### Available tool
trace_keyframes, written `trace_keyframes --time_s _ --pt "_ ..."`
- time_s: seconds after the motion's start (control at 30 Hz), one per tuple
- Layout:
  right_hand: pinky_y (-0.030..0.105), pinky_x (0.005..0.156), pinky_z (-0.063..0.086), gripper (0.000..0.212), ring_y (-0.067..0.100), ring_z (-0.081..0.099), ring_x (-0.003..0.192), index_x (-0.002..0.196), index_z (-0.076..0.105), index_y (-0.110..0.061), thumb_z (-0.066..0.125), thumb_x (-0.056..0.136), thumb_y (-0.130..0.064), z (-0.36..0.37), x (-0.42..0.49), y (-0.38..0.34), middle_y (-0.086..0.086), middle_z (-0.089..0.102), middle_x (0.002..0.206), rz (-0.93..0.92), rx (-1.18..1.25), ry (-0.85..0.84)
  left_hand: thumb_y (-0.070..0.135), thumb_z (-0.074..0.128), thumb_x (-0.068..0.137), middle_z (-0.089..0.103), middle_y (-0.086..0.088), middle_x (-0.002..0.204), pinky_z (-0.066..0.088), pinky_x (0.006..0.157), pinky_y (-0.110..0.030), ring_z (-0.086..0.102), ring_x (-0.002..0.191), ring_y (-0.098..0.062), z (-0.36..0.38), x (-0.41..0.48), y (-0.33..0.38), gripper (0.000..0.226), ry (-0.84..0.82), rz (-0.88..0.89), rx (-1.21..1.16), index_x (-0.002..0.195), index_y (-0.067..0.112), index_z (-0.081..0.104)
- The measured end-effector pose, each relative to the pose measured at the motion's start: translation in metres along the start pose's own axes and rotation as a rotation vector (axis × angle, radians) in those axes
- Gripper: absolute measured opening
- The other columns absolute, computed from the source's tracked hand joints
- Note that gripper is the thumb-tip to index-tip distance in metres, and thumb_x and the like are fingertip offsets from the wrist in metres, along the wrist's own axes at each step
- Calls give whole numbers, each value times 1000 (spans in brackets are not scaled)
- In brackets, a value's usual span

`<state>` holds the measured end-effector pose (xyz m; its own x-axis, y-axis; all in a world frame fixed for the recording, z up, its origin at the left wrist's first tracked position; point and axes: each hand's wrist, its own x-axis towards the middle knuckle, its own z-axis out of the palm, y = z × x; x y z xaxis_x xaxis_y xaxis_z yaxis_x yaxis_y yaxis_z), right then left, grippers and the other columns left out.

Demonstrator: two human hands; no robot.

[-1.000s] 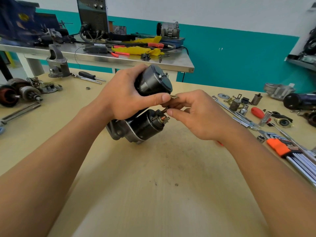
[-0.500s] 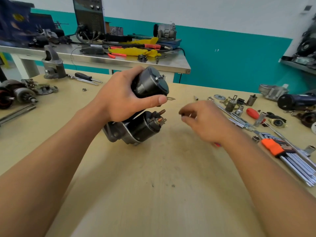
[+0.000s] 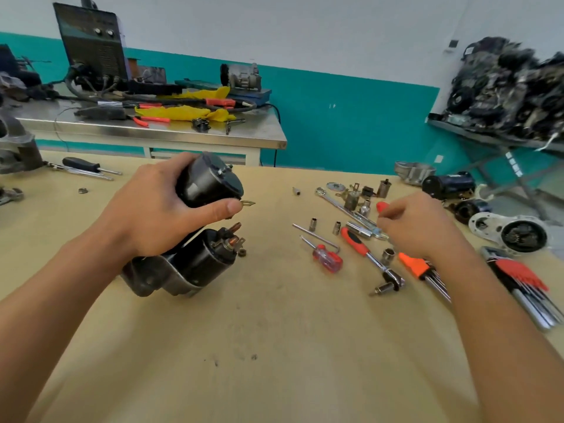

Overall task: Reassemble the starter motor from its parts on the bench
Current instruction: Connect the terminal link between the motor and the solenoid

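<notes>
Starter motor (image 3: 198,257) clasped in left hand (image 3: 158,215), right hand (image 3: 421,227) reaching over tools (image 3: 355,241), fingers (image 3: 389,212) loosely curled

The starter motor (image 3: 198,264), two black cylinders on a grey cast nose, stands tilted left of centre on the bench (image 3: 274,331), nose down, copper solenoid terminals (image 3: 233,236) facing right, upper cylinder gripped by the left hand (image 3: 158,215)

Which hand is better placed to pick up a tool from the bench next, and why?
The right hand: apparently empty, it hovers over the wrench beside the ratchet, while the left hand grips the starter motor, steadying it on the bench.
</notes>
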<state>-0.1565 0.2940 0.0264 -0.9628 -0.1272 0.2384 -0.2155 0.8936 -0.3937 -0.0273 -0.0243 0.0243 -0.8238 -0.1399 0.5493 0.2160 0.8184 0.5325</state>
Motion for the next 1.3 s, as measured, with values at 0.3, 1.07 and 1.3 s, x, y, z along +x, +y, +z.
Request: trace_keyframes --time_s 0.3,1.07,1.3 --pt "16 56 35 15 -2 53 70 99 78 -16 68 93 -26 3 -24 25 -13 60 73 -12 66 -37 88 53 49 66 -4 83 47 64 -32 61 76 -20 28 44 16 82 -378 -166 212 96 21 62" --pt "32 48 43 25 15 55 60 78 71 -8 70 83 -32 18 -28 10 6 61 69 73 -56 -341 87 50 68 65 0 97 44 74 -32 59 85 -14 69 79 26 78 -885 -70 530 108 20 61" --pt "24 52 57 19 19 73 59 76 75 -12 68 93 -14 24 -32 5 6 73 66 120 721 -233 85 56 72 59 5 88 42 76 -35 55 82 -15 80 87 35 56 -934 -103 645 84 30 50"
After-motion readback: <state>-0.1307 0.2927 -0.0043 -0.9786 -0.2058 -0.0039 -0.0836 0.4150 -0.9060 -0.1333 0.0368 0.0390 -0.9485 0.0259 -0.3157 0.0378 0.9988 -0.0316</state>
